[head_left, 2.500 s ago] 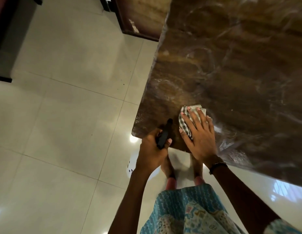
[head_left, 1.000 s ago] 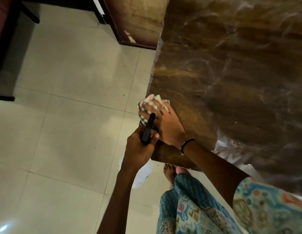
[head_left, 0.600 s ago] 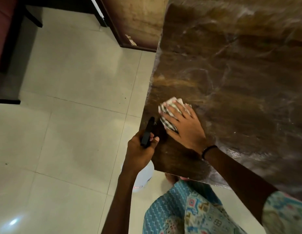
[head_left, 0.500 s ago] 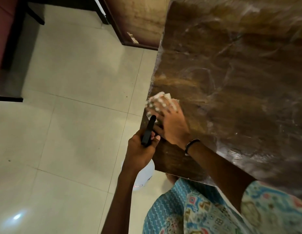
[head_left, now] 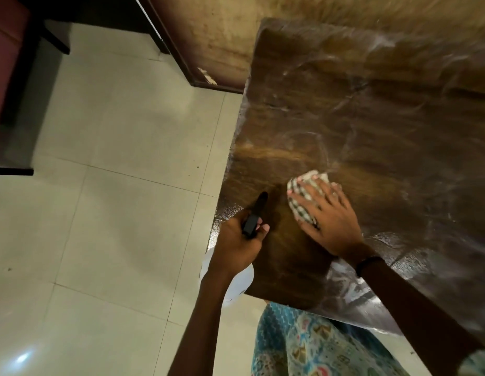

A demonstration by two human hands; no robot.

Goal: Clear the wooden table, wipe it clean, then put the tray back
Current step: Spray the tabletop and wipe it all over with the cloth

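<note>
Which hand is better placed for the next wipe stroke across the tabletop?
Right. The right hand lies flat on the checked cloth on the wooden table; the left hand grips a spray bottle.

**One head camera, looking steeply down at the table corner**

There is only one view, so no second camera shares any part of the scene. The camera sits on the person's head and looks forward and strongly downward. It is close to the wooden table (head_left: pixel 371 126), whose near left corner fills the right half of the picture. The lens is wide, so the table edges look bent and spread. The tiled floor (head_left: pixel 114 213) fills the left half, seen almost from straight above. Both forearms enter from the bottom edge, and the left hand (head_left: pixel 237 244) and the right hand (head_left: pixel 326 218) lie near the centre. At the bottom, the person's patterned clothing (head_left: pixel 312 346) is directly under the camera.
</note>
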